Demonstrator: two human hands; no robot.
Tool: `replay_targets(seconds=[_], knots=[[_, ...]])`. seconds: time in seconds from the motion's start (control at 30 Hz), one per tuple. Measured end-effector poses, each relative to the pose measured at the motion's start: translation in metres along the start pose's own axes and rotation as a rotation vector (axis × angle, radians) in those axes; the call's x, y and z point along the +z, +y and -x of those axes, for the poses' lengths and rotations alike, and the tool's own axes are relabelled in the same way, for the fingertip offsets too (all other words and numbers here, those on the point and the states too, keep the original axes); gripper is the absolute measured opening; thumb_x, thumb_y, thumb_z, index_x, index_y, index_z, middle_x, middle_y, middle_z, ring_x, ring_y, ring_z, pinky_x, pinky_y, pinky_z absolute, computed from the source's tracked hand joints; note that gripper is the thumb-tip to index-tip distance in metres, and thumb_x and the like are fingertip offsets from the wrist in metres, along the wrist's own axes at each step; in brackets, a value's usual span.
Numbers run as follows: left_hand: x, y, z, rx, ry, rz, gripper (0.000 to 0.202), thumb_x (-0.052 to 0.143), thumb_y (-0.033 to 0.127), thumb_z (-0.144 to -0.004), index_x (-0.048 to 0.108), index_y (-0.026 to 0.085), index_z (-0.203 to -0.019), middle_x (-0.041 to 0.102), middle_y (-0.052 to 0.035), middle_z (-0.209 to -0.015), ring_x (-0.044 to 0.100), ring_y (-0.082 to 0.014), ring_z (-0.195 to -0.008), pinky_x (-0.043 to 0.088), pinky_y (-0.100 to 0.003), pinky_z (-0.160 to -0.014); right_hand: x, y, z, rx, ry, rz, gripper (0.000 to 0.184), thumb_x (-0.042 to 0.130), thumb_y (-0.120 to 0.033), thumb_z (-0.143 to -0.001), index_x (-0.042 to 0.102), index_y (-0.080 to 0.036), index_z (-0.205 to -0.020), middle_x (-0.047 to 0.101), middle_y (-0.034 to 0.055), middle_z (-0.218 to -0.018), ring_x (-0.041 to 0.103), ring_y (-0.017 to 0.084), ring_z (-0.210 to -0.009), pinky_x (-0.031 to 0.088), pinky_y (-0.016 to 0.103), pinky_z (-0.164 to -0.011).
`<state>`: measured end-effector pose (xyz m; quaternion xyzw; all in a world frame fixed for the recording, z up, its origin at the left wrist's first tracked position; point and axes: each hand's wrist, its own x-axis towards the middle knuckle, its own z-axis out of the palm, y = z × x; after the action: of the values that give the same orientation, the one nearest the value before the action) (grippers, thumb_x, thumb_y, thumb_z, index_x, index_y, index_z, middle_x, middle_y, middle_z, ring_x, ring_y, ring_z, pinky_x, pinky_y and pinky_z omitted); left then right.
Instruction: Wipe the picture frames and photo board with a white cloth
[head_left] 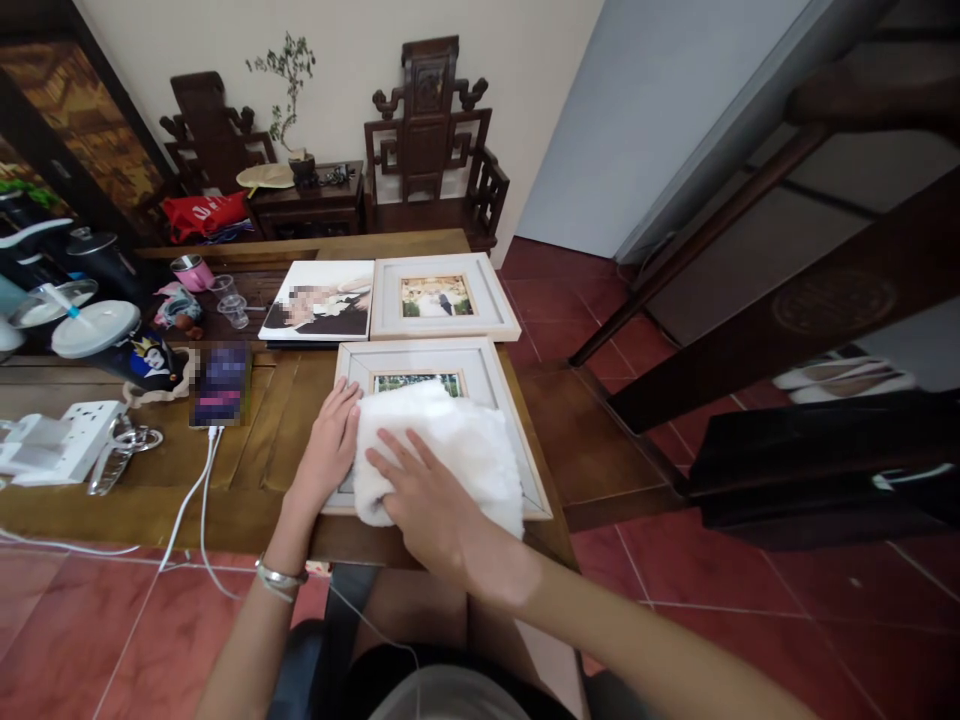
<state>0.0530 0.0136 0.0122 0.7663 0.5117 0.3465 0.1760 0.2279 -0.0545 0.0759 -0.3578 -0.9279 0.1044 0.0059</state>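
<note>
A white fluffy cloth covers much of a white-framed picture at the near edge of the wooden table. My right hand lies on the cloth with its fingers spread, pressing it from above. Along the frame's left side rests my left hand, fingers stretched out over the frame's edge. Only the top strip of the photo inside shows; the cloth hides the rest. Behind it lie a second framed photo and a photo book with a portrait on its cover.
To the left are a phone with a charging cable, a power strip, a clear hair claw and a lidded cup. Small clear cups and a pink mug stand farther back. A wooden chair is at the right.
</note>
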Motion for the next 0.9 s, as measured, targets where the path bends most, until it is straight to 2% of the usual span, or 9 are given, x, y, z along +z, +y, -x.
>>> replay_targets(seconds=[0.07,0.17,0.23,0.3,0.4,0.53,0.7,0.8,0.9], knots=[[-0.001,-0.001,0.000,0.004,-0.015,-0.015,0.042,0.034,0.034,-0.100,0.059,0.013,-0.127,0.055,-0.0142,-0.140,0.036,-0.0237,-0.141,0.030,-0.050,-0.117,0.007,0.004,0.011,0.004,0.083,0.026,0.026,0.053,-0.008,-0.082,0.077,-0.016,-0.089,0.048,0.0117,-0.145,0.028,0.035,-0.141,0.023,0.057,-0.116],[0.000,-0.002,0.000,0.017,-0.026,-0.045,0.041,0.037,0.032,-0.099,0.058,0.011,-0.128,0.054,-0.0159,-0.140,0.036,-0.0246,-0.141,0.030,-0.050,-0.117,0.014,0.017,0.046,0.089,0.174,0.117,0.025,0.055,-0.006,-0.079,0.077,-0.017,-0.084,0.050,0.0106,-0.143,0.032,0.035,-0.139,0.027,0.056,-0.115],[0.001,-0.004,0.000,0.029,-0.029,-0.057,0.040,0.040,0.031,-0.098,0.057,0.012,-0.129,0.053,-0.0157,-0.141,0.035,-0.0254,-0.142,0.031,-0.052,-0.116,0.015,0.027,0.071,0.181,0.196,0.175,0.025,0.057,-0.003,-0.075,0.077,-0.018,-0.081,0.053,0.0118,-0.140,0.035,0.036,-0.138,0.029,0.056,-0.114],[0.002,-0.005,0.000,0.046,-0.031,-0.062,0.040,0.041,0.030,-0.097,0.057,0.014,-0.130,0.053,-0.0152,-0.141,0.034,-0.0261,-0.142,0.032,-0.052,-0.115,0.013,0.038,0.090,0.257,0.202,0.201,0.028,0.057,-0.001,-0.069,0.077,-0.019,-0.077,0.055,0.0092,-0.139,0.037,0.036,-0.137,0.029,0.056,-0.113],[0.003,-0.008,0.001,0.076,-0.035,-0.069,0.040,0.041,0.028,-0.097,0.056,0.014,-0.131,0.053,-0.0156,-0.141,0.033,-0.0269,-0.143,0.032,-0.053,-0.115,0.008,0.056,0.099,0.312,0.182,0.186,0.034,0.053,0.001,-0.063,0.076,-0.022,-0.073,0.055,0.0025,-0.139,0.036,0.034,-0.138,0.029,0.055,-0.113],[0.003,-0.010,0.002,0.096,-0.043,-0.073,0.040,0.038,0.025,-0.097,0.056,0.014,-0.132,0.052,-0.0161,-0.142,0.033,-0.0272,-0.143,0.032,-0.054,-0.115,0.002,0.086,0.079,0.372,0.183,0.168,0.038,0.049,0.001,-0.064,0.076,-0.020,-0.079,0.053,0.0026,-0.141,0.033,0.034,-0.140,0.028,0.057,-0.113],[0.003,-0.009,0.002,0.081,-0.050,-0.089,0.039,0.039,0.024,-0.097,0.057,0.013,-0.130,0.052,-0.0166,-0.141,0.034,-0.0278,-0.142,0.032,-0.053,-0.115,-0.009,0.123,0.036,0.457,0.207,0.205,0.047,0.046,0.005,-0.068,0.075,-0.013,-0.099,0.049,0.0086,-0.144,0.029,0.037,-0.141,0.026,0.061,-0.112],[0.004,-0.010,0.002,0.073,-0.035,-0.078,0.039,0.040,0.023,-0.096,0.058,0.014,-0.129,0.053,-0.0160,-0.141,0.035,-0.0276,-0.142,0.031,-0.052,-0.116,-0.018,0.125,0.002,0.466,0.289,0.208,0.052,0.045,0.007,-0.070,0.071,-0.009,-0.111,0.042,0.0125,-0.149,0.024,0.039,-0.142,0.025,0.061,-0.113],[0.005,-0.011,0.001,0.084,-0.016,-0.072,0.038,0.040,0.021,-0.095,0.058,0.013,-0.128,0.054,-0.0165,-0.139,0.036,-0.0278,-0.141,0.032,-0.053,-0.115,-0.020,0.108,-0.039,0.292,0.345,0.227,0.047,0.045,0.006,-0.076,0.072,-0.012,-0.111,0.033,0.0092,-0.154,0.017,0.036,-0.145,0.018,0.058,-0.117]])
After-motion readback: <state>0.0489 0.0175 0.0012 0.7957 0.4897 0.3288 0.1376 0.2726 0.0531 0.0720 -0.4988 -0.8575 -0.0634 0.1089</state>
